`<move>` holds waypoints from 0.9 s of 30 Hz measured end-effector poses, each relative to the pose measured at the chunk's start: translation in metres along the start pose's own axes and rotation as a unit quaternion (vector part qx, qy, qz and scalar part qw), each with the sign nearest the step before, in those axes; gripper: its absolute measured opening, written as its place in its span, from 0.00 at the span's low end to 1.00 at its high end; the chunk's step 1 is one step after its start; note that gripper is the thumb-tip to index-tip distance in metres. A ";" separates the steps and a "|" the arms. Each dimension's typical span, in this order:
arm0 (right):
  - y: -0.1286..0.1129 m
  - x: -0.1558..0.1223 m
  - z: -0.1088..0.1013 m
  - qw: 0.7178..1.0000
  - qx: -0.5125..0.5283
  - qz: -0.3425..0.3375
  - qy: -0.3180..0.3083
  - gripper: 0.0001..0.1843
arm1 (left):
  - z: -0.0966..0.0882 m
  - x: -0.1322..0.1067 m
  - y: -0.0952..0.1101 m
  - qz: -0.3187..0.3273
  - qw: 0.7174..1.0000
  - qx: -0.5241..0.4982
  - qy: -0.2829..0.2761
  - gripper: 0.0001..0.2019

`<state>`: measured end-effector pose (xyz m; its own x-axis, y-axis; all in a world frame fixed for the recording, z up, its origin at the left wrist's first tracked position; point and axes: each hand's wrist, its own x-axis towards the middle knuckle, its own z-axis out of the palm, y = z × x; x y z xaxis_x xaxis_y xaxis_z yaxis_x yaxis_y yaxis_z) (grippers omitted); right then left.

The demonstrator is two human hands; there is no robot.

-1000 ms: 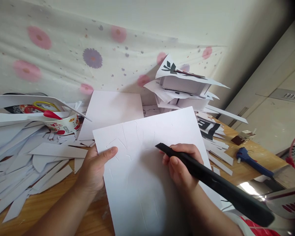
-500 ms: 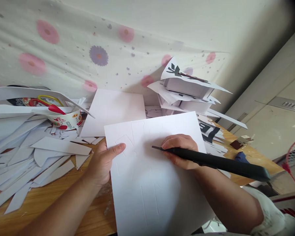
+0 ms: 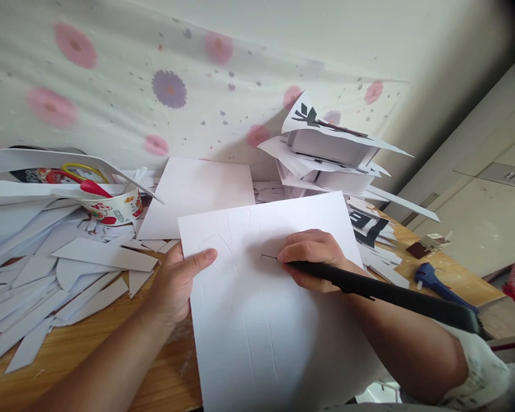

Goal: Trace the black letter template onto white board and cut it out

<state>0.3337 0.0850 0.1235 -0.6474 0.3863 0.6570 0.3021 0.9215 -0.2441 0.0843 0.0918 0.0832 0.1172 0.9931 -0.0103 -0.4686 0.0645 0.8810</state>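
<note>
A large white board sheet (image 3: pixel 278 332) with several scored cut lines lies tilted in front of me over the wooden table's near edge. My left hand (image 3: pixel 175 286) grips its left edge, thumb on top. My right hand (image 3: pixel 311 257) is closed round a long black utility knife (image 3: pixel 381 292). The knife lies almost flat, and its thin blade tip touches the sheet near its middle.
A second white sheet (image 3: pixel 197 194) lies behind. Several white offcuts (image 3: pixel 47 274) cover the table's left side beside a paper bowl (image 3: pixel 114 209) with scissors. A stack of white card boxes (image 3: pixel 330 157) stands at the back right. A blue tool (image 3: pixel 438 283) lies on the right.
My right hand has turned the knife from steeply raised to almost flat and brought its blade tip down onto the sheet. My left hand keeps its hold on the edge.
</note>
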 end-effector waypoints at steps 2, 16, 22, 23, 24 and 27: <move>0.000 0.000 -0.003 1.000 -0.001 0.003 -0.015 0.10 | 0.001 -0.001 0.001 0.002 1.000 0.004 0.006 0.22; 0.006 -0.003 -0.010 0.999 0.030 0.001 -0.033 0.12 | 0.008 -0.003 0.004 -0.005 0.999 0.009 0.037 0.24; 0.010 -0.003 -0.010 0.998 0.042 0.026 -0.047 0.07 | 0.004 -0.003 0.003 -0.003 1.000 0.008 0.024 0.24; 0.010 -0.003 -0.011 0.998 0.044 0.024 -0.046 0.07 | 0.003 -0.002 0.003 -0.005 1.000 0.009 0.020 0.24; 0.010 -0.003 -0.011 0.998 0.048 0.020 -0.044 0.07 | 0.003 -0.002 0.002 -0.007 1.000 0.010 0.017 0.24; 0.011 -0.001 -0.011 0.998 0.060 0.000 -0.036 0.07 | 0.002 -0.003 0.002 -0.007 1.000 0.008 0.017 0.23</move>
<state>0.3454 0.0939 0.1277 -0.6969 0.3841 0.6057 0.2191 0.9182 -0.3301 0.0848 0.0890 0.0860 0.0937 0.9948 -0.0393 -0.4529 0.0777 0.8882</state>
